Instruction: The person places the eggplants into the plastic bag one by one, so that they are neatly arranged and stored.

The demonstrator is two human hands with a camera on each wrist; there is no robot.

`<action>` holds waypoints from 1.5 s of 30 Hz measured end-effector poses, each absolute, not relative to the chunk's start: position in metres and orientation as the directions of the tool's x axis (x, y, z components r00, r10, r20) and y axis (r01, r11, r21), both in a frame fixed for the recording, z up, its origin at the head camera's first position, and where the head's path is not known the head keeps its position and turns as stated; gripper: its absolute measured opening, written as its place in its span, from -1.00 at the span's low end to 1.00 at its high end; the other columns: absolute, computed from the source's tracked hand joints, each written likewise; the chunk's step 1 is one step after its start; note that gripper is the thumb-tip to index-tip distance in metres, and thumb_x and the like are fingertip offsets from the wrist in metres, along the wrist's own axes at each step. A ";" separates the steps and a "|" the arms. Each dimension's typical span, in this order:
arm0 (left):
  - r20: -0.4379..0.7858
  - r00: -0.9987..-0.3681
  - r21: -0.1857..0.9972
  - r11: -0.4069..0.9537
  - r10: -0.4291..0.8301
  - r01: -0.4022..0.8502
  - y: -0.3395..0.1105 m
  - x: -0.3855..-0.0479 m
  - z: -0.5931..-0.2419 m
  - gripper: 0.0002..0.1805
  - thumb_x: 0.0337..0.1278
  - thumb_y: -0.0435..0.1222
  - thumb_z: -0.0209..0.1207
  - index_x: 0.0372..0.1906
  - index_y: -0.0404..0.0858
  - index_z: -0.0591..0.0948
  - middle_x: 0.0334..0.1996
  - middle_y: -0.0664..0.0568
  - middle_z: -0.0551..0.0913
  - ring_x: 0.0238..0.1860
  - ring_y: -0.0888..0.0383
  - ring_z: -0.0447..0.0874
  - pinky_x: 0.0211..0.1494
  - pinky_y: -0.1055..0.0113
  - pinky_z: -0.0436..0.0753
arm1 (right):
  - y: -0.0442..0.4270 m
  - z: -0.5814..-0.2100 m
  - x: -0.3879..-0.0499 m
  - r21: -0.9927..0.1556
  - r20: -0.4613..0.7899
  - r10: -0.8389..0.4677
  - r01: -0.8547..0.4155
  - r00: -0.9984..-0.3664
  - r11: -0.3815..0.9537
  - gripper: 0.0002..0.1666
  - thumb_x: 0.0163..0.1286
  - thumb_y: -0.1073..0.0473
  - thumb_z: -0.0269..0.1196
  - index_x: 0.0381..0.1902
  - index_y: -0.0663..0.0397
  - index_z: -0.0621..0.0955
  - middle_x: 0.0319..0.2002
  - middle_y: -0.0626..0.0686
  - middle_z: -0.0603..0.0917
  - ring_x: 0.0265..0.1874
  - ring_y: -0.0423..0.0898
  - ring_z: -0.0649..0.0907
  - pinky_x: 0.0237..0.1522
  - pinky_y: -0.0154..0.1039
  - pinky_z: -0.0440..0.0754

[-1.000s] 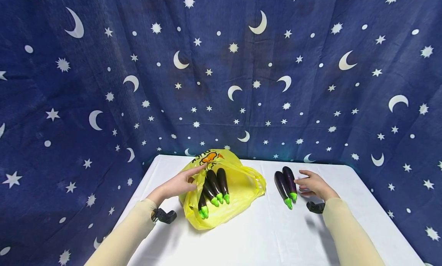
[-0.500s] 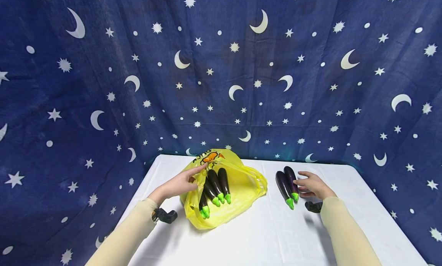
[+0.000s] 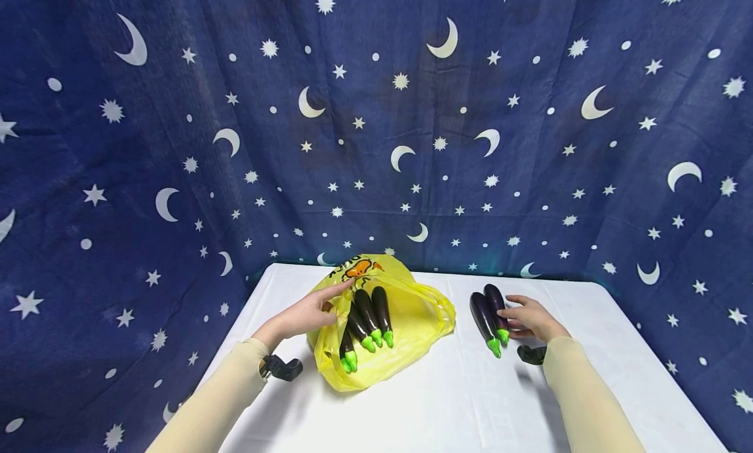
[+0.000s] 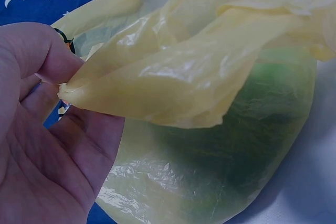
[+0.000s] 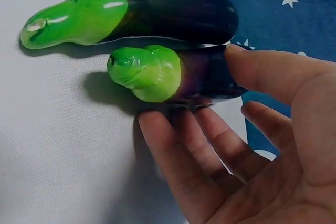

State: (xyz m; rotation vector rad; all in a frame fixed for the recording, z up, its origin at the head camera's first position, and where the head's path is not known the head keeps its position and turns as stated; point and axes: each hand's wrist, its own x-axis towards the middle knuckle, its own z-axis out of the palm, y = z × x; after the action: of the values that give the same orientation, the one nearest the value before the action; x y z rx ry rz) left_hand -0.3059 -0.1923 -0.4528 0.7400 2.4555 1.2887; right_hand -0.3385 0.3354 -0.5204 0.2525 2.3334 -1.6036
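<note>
My left hand (image 3: 307,312) pinches the rim of a yellow plastic bag (image 3: 414,338) between thumb and fingers; the left wrist view shows the folded bag edge (image 4: 157,85) in that pinch. Inside the bag's mouth lie several dark purple eggplants (image 3: 366,314) with green caps toward me. On the right, two more eggplants lie side by side: an outer one (image 3: 484,319) and one nearer my right hand (image 3: 531,320). In the right wrist view the thumb tip meets the top of the nearer eggplant (image 5: 202,74), while loosely bent fingers (image 5: 168,145) sit along its side without wrapping it.
A white-covered table (image 3: 447,407) carries everything. Behind and around it hangs a dark blue cloth (image 3: 376,146) with moons and stars. White tabletop separates the bag from the pair of eggplants. Each wrist wears a black camera mount (image 3: 282,368).
My right hand has moved slightly left, bringing its thumb over the nearer eggplant. The left hand keeps its pinch on the bag, and the eggplants lie as before.
</note>
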 end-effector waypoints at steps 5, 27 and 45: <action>-0.007 -0.839 0.822 0.481 0.544 0.305 -0.192 -0.306 -0.454 -0.06 0.13 -0.44 0.17 0.63 0.11 0.19 0.58 0.11 0.19 0.50 0.01 0.21 0.44 0.00 0.31 | 0.335 -0.521 -0.340 -0.872 -0.349 -0.009 0.322 -0.937 0.368 -0.02 0.40 0.20 0.31 0.57 0.38 0.05 -0.02 0.29 0.62 -0.18 -0.02 0.68 -0.14 -0.01 0.73; -0.012 -0.842 0.816 0.492 0.539 0.303 -0.194 -0.305 -0.455 -0.07 0.15 -0.42 0.16 0.63 0.12 0.18 0.58 0.07 0.19 0.50 0.00 0.21 0.44 -0.02 0.33 | 0.335 -0.524 -0.340 -0.874 -0.358 -0.023 0.326 -0.933 0.359 0.03 0.37 0.23 0.32 0.59 0.36 0.00 -0.04 0.25 0.61 -0.18 -0.03 0.68 -0.12 -0.03 0.73; -0.007 -0.835 0.823 0.477 0.551 0.308 -0.193 -0.305 -0.454 -0.06 0.16 -0.45 0.16 0.63 0.12 0.17 0.58 0.06 0.19 0.49 -0.01 0.21 0.44 -0.03 0.31 | 0.335 -0.527 -0.340 -0.877 -0.347 -0.021 0.317 -0.938 0.360 0.03 0.37 0.30 0.30 0.61 0.32 -0.01 -0.10 0.23 0.63 -0.24 -0.06 0.69 -0.16 -0.07 0.73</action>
State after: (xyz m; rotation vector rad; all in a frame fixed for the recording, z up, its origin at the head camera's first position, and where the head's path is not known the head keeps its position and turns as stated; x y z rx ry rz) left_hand -0.3048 -0.1934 -0.4544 0.7323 2.4559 1.2858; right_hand -0.3398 0.3346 -0.5270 0.2613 2.3274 -1.6024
